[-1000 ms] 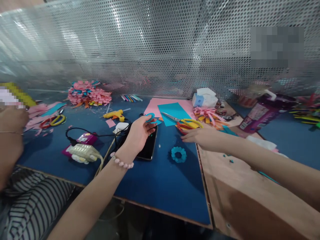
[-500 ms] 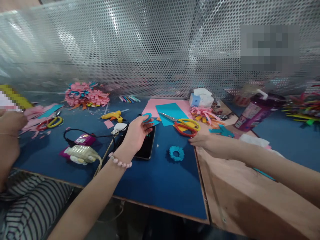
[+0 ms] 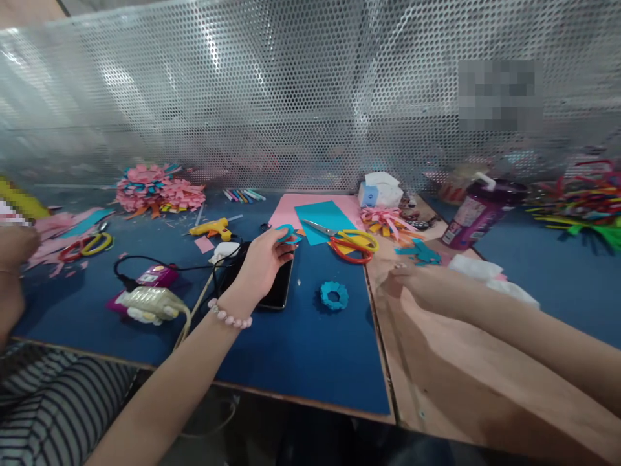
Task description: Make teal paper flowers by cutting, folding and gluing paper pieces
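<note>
My left hand (image 3: 264, 262) is closed in a pinch on a small curled blue paper piece (image 3: 286, 233), above a dark smartphone (image 3: 276, 288). My right hand (image 3: 412, 281), with fingers loosely bent and slightly blurred, hovers over the bare wooden strip, and nothing shows in it. Close to it lie cut blue paper scraps (image 3: 420, 251). Scissors (image 3: 347, 241) with red and yellow handles rest with blades parted over a blue paper sheet (image 3: 315, 217). Between my hands a ring of fringed blue paper (image 3: 334, 296) sits on the blue table.
A yellow glue gun (image 3: 211, 228), a power strip with plugs (image 3: 150, 301) and cables are at left. Pink paper flowers (image 3: 148, 188) stand behind. A tissue box (image 3: 381, 191) and a purple cup (image 3: 478, 213) are at right. Another person's hand (image 3: 17, 249) is at far left.
My right hand has moved right, away from the scissors' handles. The left hand keeps its pinch on the blue paper piece. The view has shifted slightly.
</note>
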The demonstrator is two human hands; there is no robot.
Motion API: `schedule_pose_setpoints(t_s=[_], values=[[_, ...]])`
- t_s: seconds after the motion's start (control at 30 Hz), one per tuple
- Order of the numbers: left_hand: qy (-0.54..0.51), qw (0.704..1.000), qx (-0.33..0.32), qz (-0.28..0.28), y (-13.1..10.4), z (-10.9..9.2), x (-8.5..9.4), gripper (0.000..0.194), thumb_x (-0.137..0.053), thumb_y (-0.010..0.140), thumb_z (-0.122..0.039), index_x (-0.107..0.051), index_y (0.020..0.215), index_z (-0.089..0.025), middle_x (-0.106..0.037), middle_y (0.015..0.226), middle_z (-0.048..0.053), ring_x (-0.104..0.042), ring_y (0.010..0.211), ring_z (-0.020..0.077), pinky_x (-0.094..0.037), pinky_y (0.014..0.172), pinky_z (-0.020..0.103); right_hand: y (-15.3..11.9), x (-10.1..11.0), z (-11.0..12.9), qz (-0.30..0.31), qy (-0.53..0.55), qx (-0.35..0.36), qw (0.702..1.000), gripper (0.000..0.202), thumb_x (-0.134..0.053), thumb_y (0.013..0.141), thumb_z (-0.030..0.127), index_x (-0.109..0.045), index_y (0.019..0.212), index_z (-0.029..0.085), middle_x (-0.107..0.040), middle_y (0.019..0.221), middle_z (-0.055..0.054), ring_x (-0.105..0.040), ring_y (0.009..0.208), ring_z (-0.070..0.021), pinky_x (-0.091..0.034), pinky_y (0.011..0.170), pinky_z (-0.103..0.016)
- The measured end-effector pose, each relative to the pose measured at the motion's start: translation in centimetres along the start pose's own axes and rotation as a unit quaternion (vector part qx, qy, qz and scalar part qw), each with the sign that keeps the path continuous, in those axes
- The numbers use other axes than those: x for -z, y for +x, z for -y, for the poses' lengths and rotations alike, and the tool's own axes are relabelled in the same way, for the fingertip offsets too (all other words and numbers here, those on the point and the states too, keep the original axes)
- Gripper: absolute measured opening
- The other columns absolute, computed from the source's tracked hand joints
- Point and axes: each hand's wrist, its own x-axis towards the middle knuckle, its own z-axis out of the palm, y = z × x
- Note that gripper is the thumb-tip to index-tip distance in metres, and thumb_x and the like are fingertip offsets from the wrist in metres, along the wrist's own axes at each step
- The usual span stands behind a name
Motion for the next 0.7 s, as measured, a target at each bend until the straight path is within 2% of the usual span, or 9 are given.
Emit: schedule_pose_setpoints(t_s=[0.07, 0.13, 0.17, 0.23, 0.33, 0.47, 0.53, 0.6, 0.7], values=[[0.024, 1.000, -0.002, 0.013, 0.0, 0.4, -0.2, 0.019, -0.072, 0.071, -0.028, -0.064, 0.081, -0.014, -0.066, 0.074, 0.001, -0.061, 0.065, 0.0103, -0.045, 0.063, 0.024, -0.7, -0.1, 0.6, -0.013, -0.054, -0.051, 0.997, 0.051, -0.045, 0.071, -0.004, -0.068, 0.114, 0.009, -0.069, 0.113, -0.017, -0.071, 0.080, -0.0261, -0.057, 0.061, -0.034], [0.058, 0.998, -0.004, 0.035, -0.1, 0.8, -0.4, 0.020, -0.071, 0.074, -0.030, -0.063, 0.082, -0.014, -0.066, 0.076, 0.002, -0.062, 0.067, 0.0113, -0.046, 0.064, 0.024, -0.7, -0.7, 1.8, -0.057, -0.079, -0.026, 0.995, 0.054, -0.046, 0.074, -0.002, -0.061, 0.125, 0.007, -0.059, 0.131, -0.019, -0.065, 0.104, -0.0308, -0.057, 0.078, -0.039], [0.082, 0.996, -0.007, 0.043, -0.1, 1.0, -0.5, 0.020, -0.070, 0.075, -0.031, -0.061, 0.083, -0.014, -0.067, 0.078, 0.003, -0.063, 0.068, 0.0120, -0.047, 0.064, 0.025, -0.5, -1.0, 2.2, -0.073, -0.080, -0.007, 0.994, 0.053, -0.048, 0.075, -0.001, -0.060, 0.125, 0.007, -0.057, 0.132, -0.019, -0.061, 0.112, -0.0318, -0.054, 0.087, -0.042], [0.136, 0.989, -0.016, 0.053, -0.1, 1.4, -0.5, 0.022, -0.070, 0.077, -0.032, -0.060, 0.085, -0.015, -0.069, 0.082, 0.005, -0.066, 0.070, 0.0134, -0.048, 0.065, 0.026, 0.0, -1.5, 2.8, -0.081, -0.071, 0.001, 0.994, 0.044, -0.049, 0.076, 0.001, -0.066, 0.116, 0.008, -0.063, 0.124, -0.019, -0.059, 0.116, -0.0317, -0.048, 0.097, -0.044], [0.178, 0.980, -0.020, 0.087, 0.3, 2.0, -0.3, 0.025, -0.069, 0.079, -0.034, -0.057, 0.091, -0.016, -0.071, 0.085, 0.007, -0.069, 0.071, 0.0160, -0.052, 0.068, 0.029, 1.6, -1.3, 2.5, -0.088, -0.039, -0.039, 0.995, 0.030, -0.047, 0.083, 0.007, -0.070, 0.102, 0.010, -0.069, 0.106, -0.017, -0.063, 0.105, -0.0291, -0.047, 0.094, -0.042], [0.198, 0.974, -0.014, 0.110, 1.0, 2.6, 0.1, 0.024, -0.070, 0.079, -0.031, -0.055, 0.091, -0.016, -0.072, 0.081, 0.008, -0.070, 0.072, 0.0165, -0.053, 0.069, 0.030, 5.6, -0.4, 1.6, -0.137, -0.006, -0.111, 0.984, 0.037, -0.038, 0.092, 0.017, -0.062, 0.119, 0.006, -0.064, 0.113, -0.019, -0.056, 0.111, -0.0301, -0.043, 0.095, -0.041], [0.221, 0.970, -0.011, 0.104, 1.3, 2.8, 0.3, 0.022, -0.070, 0.079, -0.029, -0.056, 0.089, -0.015, -0.072, 0.080, 0.009, -0.069, 0.071, 0.0151, -0.053, 0.069, 0.028, 7.8, -0.5, 1.2, -0.109, -0.020, -0.171, 0.979, 0.040, -0.039, 0.095, 0.029, -0.063, 0.114, 0.002, -0.062, 0.107, -0.022, -0.056, 0.107, -0.0341, -0.044, 0.090, -0.042], [0.242, 0.965, -0.007, 0.102, 1.6, 3.0, 0.4, 0.020, -0.069, 0.079, -0.027, -0.058, 0.089, -0.015, -0.072, 0.081, 0.009, -0.068, 0.071, 0.0141, -0.052, 0.068, 0.027, 9.6, -1.1, 0.6, -0.051, -0.020, -0.195, 0.979, 0.050, -0.040, 0.095, 0.043, -0.066, 0.106, 0.001, -0.060, 0.105, -0.025, -0.055, 0.103, -0.0379, -0.044, 0.085, -0.044], [0.247, 0.963, -0.002, 0.110, 1.8, 3.2, 0.6, 0.019, -0.069, 0.080, -0.028, -0.059, 0.089, -0.015, -0.072, 0.084, 0.008, -0.067, 0.073, 0.0134, -0.051, 0.067, 0.026, 11.3, -1.8, -0.6, 0.009, 0.045, -0.212, 0.976, 0.049, -0.044, 0.093, 0.046, -0.067, 0.102, 0.004, -0.057, 0.113, -0.027, -0.053, 0.106, -0.0382, -0.041, 0.084, -0.042]])
